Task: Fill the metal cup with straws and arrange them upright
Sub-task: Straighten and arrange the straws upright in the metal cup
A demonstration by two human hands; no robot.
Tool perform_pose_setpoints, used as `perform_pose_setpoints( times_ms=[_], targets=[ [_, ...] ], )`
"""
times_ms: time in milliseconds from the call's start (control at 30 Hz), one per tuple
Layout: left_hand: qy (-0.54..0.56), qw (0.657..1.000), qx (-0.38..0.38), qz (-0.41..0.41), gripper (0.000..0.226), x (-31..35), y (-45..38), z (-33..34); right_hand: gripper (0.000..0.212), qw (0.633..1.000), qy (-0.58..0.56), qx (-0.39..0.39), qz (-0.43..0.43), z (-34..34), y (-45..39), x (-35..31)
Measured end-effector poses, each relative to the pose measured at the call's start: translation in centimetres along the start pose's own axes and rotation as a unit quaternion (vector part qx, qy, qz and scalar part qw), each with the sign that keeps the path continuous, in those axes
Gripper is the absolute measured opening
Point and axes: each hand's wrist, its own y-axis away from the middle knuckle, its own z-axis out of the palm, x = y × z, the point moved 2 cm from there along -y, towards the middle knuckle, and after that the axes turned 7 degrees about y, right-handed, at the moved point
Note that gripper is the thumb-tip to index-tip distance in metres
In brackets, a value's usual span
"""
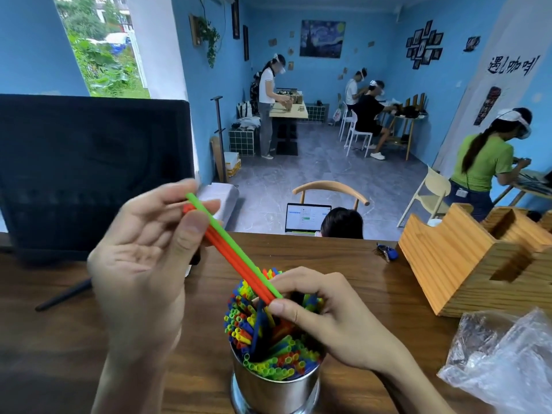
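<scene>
Blue walls close off a room behind a brown wooden counter [373, 282]. Near its front edge stands the metal cup [276, 386], packed with colourful straws [239, 324] standing mostly upright. Above it, the left hand [143, 264] pinches the upper end of a small bundle of red and green straws [236, 258] between thumb and fingers. The right hand [325, 315] pinches the bundle's lower end just over the cup. A wooden holder [466, 264] and a clear plastic bag [501, 360] lie to the right.
</scene>
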Motion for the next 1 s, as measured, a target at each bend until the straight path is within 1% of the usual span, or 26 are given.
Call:
perform_pose_setpoints(
  times_ms=[100,200,233,300,367,433,467,500,567,600,633,667,733,767,833,933,1000],
  targets=[
    [0.008,0.998,0.066,0.010,0.026,-0.3,0.1,-0.3,0.028,0.999,-0.033,0.001,0.018,-0.3,0.0,0.1],
    [0.029,0.992,0.126,-0.006,0.027,-0.6,0.2,-0.9,0.037,0.999,-0.043,-0.018,0.015,-0.4,0.1,0.1],
    [0.033,0.989,0.141,-0.010,0.027,-0.7,0.3,-1.1,0.038,0.999,-0.046,-0.012,0.012,-0.4,0.3,0.1],
    [0.035,0.987,0.154,-0.019,0.024,-1.0,0.3,-1.5,0.035,0.997,-0.064,0.037,0.005,-0.5,0.4,0.1],
    [0.030,0.988,0.148,-0.035,0.018,-1.2,0.4,-1.7,0.029,0.989,-0.118,0.093,0.001,-0.7,0.4,0.2],
    [0.014,0.989,0.136,-0.065,0.025,-1.4,0.2,-2.1,0.017,0.973,-0.183,0.138,-0.006,-1.3,0.2,0.2],
    [0.004,0.988,0.122,-0.089,0.030,-1.6,0.1,-2.5,0.017,0.965,-0.208,0.161,-0.008,-1.7,0.2,0.4],
    [-0.005,0.988,0.099,-0.120,0.034,-1.8,-0.1,-2.9,0.023,0.957,-0.225,0.184,-0.008,-2.2,0.1,0.3],
    [-0.023,0.982,0.028,-0.185,0.047,-2.1,-0.3,-3.7,0.030,0.937,-0.257,0.235,0.002,-3.1,0.1,0.3],
    [-0.036,0.977,-0.007,-0.212,0.053,-2.3,-0.3,-3.9,0.027,0.921,-0.286,0.264,0.011,-3.5,0.1,0.3],
    [-0.055,0.969,-0.036,-0.237,0.053,-2.5,-0.2,-3.9,0.021,0.901,-0.320,0.293,0.023,-3.8,0.0,0.3],
    [-0.079,0.961,-0.063,-0.258,0.047,-2.7,0.0,-3.8,0.018,0.882,-0.349,0.316,0.034,-4.1,-0.1,0.1],
    [-0.126,0.941,-0.121,-0.289,0.030,-2.8,0.6,-2.9,0.023,0.862,-0.374,0.339,0.042,-4.5,-0.5,0.0],
    [-0.146,0.930,-0.152,-0.301,0.025,-2.8,0.9,-2.4,0.025,0.859,-0.376,0.345,0.037,-4.7,-0.7,-0.2],
    [-0.193,0.905,-0.215,-0.314,0.023,-2.8,1.5,-1.5,0.030,0.867,-0.347,0.358,0.015,-4.8,-1.1,-1.0],
    [-0.316,0.843,-0.319,-0.297,0.021,-3.3,2.1,-1.0,0.038,0.893,-0.256,0.370,-0.033,-4.8,-1.3,-1.8],
    [-0.377,0.803,-0.362,-0.285,0.019,-3.7,2.3,-1.1,0.037,0.917,-0.178,0.349,-0.073,-4.6,-1.0,-1.7]
  ],
)
